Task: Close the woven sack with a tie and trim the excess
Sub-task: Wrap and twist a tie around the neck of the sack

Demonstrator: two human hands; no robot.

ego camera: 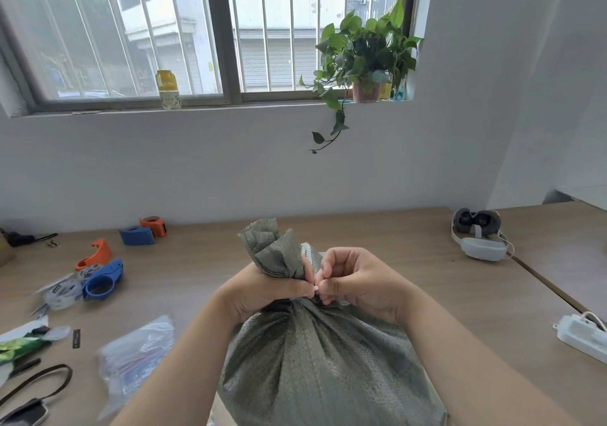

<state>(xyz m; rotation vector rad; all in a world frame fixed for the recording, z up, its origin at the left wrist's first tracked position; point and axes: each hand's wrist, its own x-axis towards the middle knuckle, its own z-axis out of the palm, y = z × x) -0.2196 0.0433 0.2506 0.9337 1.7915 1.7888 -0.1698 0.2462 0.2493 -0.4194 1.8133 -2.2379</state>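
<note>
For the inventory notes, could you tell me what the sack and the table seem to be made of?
Sack: grey-green woven plastic, probably polypropylene; a crosshatch weave with a slight sheen shows. Table: wood-look top, likely matte laminate; pale, even grain, little glare.

Pale grey wall ahead of me, wide barred window up top, daylight coming through, buildings outside. Potted trailing plant on the sill's right end, yellow-capped bottle left of centre. Wooden desk runs along the wall; a second desk butts against it on my right.
</note>
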